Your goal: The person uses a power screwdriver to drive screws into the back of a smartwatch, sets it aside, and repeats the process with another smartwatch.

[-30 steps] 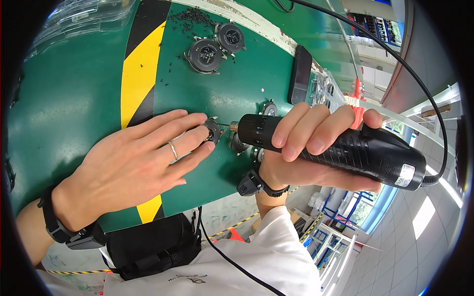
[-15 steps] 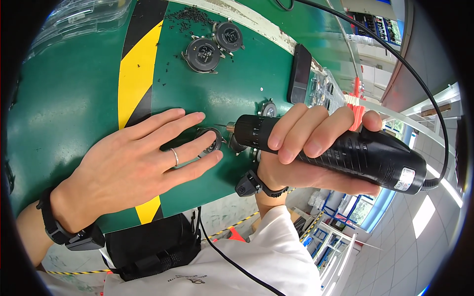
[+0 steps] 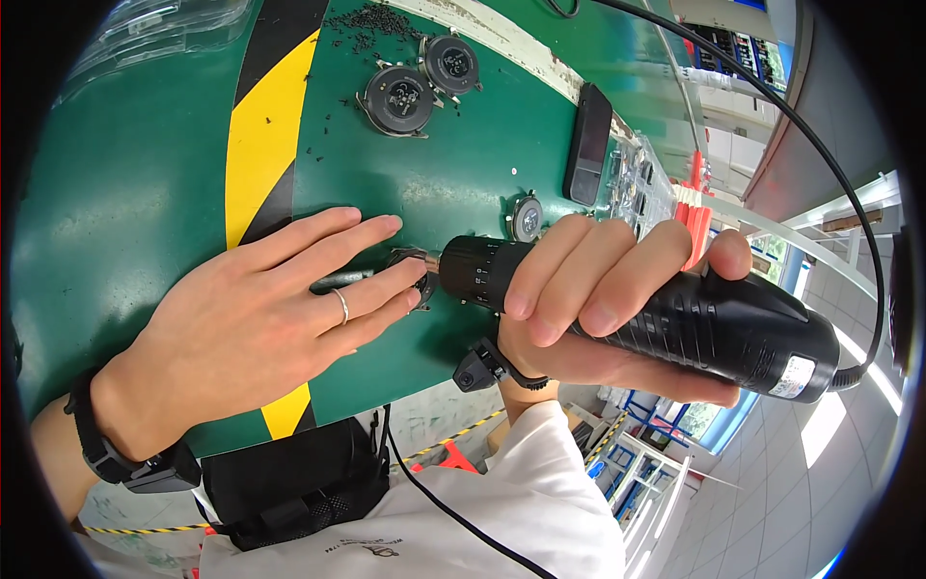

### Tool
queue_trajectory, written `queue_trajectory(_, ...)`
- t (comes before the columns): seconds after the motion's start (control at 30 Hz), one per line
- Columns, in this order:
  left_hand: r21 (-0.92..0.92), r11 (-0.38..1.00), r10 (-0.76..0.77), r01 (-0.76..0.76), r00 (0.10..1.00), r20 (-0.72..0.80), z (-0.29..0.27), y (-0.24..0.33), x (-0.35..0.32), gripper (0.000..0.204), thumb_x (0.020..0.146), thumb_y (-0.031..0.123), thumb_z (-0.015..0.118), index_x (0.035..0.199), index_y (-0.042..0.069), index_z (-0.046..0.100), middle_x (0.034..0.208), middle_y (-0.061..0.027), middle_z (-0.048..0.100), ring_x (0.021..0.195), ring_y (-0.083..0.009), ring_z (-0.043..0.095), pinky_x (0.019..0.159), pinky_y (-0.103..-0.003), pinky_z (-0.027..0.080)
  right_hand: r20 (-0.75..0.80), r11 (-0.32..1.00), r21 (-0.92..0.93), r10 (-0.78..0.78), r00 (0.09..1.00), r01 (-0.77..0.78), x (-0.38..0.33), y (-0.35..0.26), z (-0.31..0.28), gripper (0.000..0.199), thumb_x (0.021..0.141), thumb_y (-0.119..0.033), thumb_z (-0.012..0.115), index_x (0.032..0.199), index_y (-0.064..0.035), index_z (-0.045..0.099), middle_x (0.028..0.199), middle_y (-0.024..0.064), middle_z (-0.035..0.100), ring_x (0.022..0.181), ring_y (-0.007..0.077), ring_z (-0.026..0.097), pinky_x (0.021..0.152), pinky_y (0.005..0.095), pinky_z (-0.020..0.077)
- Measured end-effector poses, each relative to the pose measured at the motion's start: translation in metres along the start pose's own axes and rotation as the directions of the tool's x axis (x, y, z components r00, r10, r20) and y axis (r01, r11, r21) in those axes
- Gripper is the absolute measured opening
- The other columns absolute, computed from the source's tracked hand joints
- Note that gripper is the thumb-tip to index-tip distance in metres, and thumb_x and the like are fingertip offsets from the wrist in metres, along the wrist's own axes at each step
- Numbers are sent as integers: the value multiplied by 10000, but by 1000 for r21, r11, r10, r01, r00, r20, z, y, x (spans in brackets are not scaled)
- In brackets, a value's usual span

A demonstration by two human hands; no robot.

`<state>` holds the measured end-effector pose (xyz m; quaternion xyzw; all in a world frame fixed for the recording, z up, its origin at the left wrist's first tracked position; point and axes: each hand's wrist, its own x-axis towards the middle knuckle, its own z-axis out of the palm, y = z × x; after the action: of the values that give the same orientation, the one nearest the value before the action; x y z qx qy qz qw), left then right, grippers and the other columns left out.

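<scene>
One screwdriver (image 3: 666,323) nearer one watch (image 3: 425,286)

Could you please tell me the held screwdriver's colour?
The screwdriver is mostly black, seen best in the head view.

The left fingers (image 3: 381,287) partly hide a watch case (image 3: 425,288) near the front edge of the bench (image 3: 145,193); the tip of the driver (image 3: 694,323) is indistinct; far-left clear trays (image 3: 159,34) are cut off.
</scene>
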<state>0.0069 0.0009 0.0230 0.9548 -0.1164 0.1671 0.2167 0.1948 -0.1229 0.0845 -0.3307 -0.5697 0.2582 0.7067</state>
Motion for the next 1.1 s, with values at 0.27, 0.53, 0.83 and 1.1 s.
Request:
queue_trajectory(0.27,-10,1000,-13,13,1000,-5,3,1,-5,397,806,158,655,1195,155,737,1289,34,638,1327,-254,545,1153,-401,437,2,1000,-19,2,1000,-2,-3,2,5,816,995,-700,427,1443,-23,350,821,101,531,536,214,554,439,356,520)
queue_trajectory(0.53,-33,999,-11,10,999,-40,3,0,-6,371,798,155,654,1156,145,751,1257,26,660,1308,-263,561,1139,-411,450,162,998,-39,54,985,-49,3,-5,9,722,1006,-648,478,1360,-31,357,861,122,535,579,233,566,495,368,530)
queue_trajectory(0.83,-46,999,-18,16,999,-44,2,0,-6,370,799,147,652,1155,144,753,1261,25,661,1296,-268,566,1138,-415,449,104,997,-46,66,992,-62,3,-10,10,658,1013,-619,495,1313,-47,370,857,118,537,579,230,563,496,358,528)
queue_trajectory(1.1,-17,1000,9,-10,1000,-29,1,-1,-5,330,795,140,657,1110,107,751,1301,9,646,1288,-269,572,1140,-417,451,31,999,-15,32,999,-31,5,-10,8,686,1014,-627,489,1339,-30,395,832,106,532,560,212,555,465,346,513)
